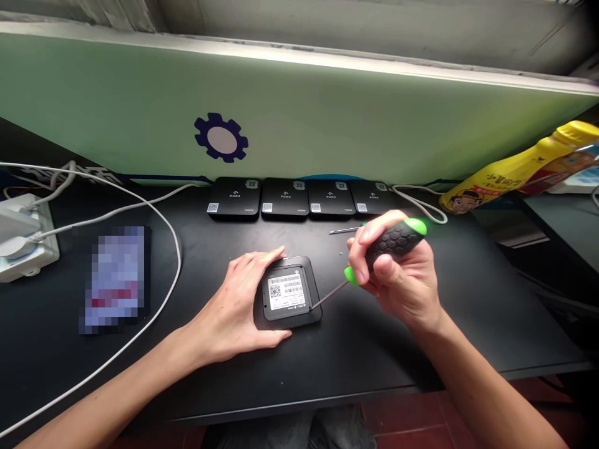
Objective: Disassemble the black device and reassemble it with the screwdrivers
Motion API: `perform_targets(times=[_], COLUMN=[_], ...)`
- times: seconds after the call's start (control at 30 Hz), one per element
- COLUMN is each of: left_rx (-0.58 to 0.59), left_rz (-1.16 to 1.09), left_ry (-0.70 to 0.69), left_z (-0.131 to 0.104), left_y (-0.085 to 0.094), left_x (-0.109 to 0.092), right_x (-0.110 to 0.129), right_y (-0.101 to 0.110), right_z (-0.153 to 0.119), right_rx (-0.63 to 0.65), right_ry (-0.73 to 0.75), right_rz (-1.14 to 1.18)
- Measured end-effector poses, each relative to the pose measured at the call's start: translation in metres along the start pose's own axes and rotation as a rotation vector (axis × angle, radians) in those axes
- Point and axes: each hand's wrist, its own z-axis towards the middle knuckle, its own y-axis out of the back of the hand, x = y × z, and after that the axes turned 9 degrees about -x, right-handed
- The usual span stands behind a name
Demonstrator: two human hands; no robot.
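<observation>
A black set-top box (pixel 286 293) lies label side up on the dark desk, its white sticker showing a QR code and barcodes. My left hand (pixel 241 299) grips it from the left, thumb along the near edge and fingers along the far edge. In my right hand (pixel 397 268) is a screwdriver (pixel 395 244) with a black textured handle and green ends. Its shaft slants down to the left, and the tip meets the box near the lower right corner of the label. A second screwdriver (pixel 345 230) lies behind, partly hidden by my right hand.
Several similar black boxes (pixel 285 198) stand in a row along the green partition (pixel 327 112). A yellow bottle (pixel 515 165) leans at the right. White cables (pixel 175 249) cross the left side near a power strip (pixel 28 243). A blurred-out flat object (pixel 115 277) lies there too.
</observation>
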Motion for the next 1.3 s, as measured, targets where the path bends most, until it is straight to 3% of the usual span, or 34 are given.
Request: perform_targets(times=[0.27,0.5,0.6,0.73,0.87,1.0,1.07,1.17,1.3], left_rx=[0.002,0.034,0.046,0.083,0.048,0.046,-0.021,-0.075,-0.104], left_rz=[0.011,0.009,-0.002,-0.005,-0.099,-0.364,-0.467,-0.506,-0.471], left_ry=[-0.012,-0.007,-0.023,-0.085,-0.245,-0.375,-0.399,-0.378,-0.401], left_z=[0.001,0.002,0.005,0.011,0.022,0.031,0.032,0.031,0.03], left_y=[0.0,0.004,0.008,0.012,0.003,-0.016,-0.024,-0.03,-0.028], left_x=[-0.001,0.001,0.001,-0.004,-0.015,-0.016,-0.012,-0.007,-0.008], right_x=[0.004,0.004,0.009,0.027,0.04,0.033,0.026,0.019,0.017], right_y=[-0.006,-0.005,-0.005,-0.016,-0.03,-0.032,-0.031,-0.031,-0.032], right_z=[-0.004,-0.007,-0.006,0.0,0.006,0.01,0.011,0.01,0.002], right_rx=[-0.009,0.064,0.164,0.409,0.553,0.492,0.422,0.353,0.303], right_ry=[0.089,0.126,0.145,0.135,0.125,0.177,0.254,0.35,0.365], right_rz=[-0.062,-0.135,-0.18,-0.281,-0.389,-0.422,-0.393,-0.356,-0.375])
